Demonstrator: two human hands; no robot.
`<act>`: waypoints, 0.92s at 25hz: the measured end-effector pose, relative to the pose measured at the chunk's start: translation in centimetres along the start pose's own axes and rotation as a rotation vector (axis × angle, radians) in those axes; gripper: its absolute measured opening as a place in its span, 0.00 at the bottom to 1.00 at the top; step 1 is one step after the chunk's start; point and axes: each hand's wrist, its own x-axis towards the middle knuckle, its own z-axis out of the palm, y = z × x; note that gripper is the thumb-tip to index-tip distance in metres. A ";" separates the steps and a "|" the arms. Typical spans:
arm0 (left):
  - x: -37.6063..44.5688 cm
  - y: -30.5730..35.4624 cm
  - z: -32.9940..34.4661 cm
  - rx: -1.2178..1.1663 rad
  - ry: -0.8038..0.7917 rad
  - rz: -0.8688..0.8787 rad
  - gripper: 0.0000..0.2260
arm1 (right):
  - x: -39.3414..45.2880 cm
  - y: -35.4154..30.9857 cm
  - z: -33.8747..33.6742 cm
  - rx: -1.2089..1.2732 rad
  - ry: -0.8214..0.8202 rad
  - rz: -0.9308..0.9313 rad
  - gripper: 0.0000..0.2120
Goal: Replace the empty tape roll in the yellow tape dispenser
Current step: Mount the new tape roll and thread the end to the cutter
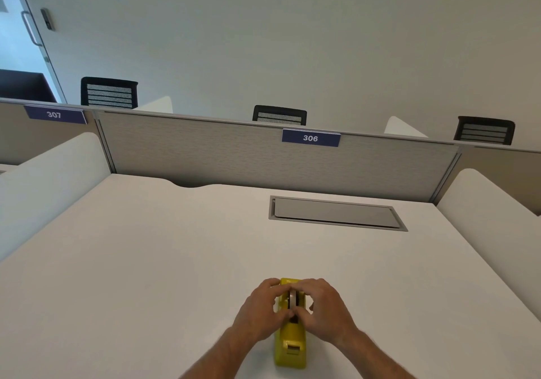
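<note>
Honestly, both hands' fingers (288,286) pinch the roll (292,299); yanking unevenly could jam it in the yellow dispenser (290,346).

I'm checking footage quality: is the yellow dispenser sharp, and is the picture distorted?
Head view: the yellow dispenser is fairly sharp though both hands cover its middle; wide-angle distortion bows the partition; lighting is soft and even, without glare.

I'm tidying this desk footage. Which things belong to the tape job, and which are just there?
Job: dispenser, roll in it, left hand, right hand.

Just there: desk, cable hatch, partition, sign 306, chairs.
</note>
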 end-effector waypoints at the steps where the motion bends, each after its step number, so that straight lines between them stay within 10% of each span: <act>1: 0.1 0.0 0.0 -0.004 0.001 0.002 0.25 | 0.1 0.1 0.0 0.007 -0.021 0.011 0.21; 23: 0.2 -0.1 -0.1 -0.058 0.010 -0.034 0.26 | -0.1 1.2 0.1 -0.063 -0.084 -0.005 0.13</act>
